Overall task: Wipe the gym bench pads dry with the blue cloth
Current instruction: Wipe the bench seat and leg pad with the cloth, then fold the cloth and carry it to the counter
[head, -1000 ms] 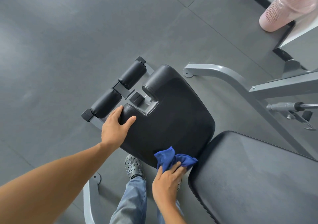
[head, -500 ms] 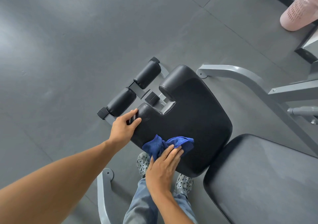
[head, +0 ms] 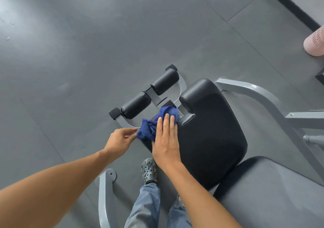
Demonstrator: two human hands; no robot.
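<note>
Right hand (head: 166, 145) lies flat with fingers straight, pressing the blue cloth (head: 147, 131) onto the seat pad (head: 210, 131) at its 10 o'clock corner. Left hand (head: 119, 140) sits at the cloth's 9 o'clock edge; grip cannot be determined.

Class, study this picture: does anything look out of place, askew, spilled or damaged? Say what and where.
Nothing stands out. The bunched blue cloth lies under the flat right hand at the notched edge of the black padded seat; no tear or spill shows.
</note>
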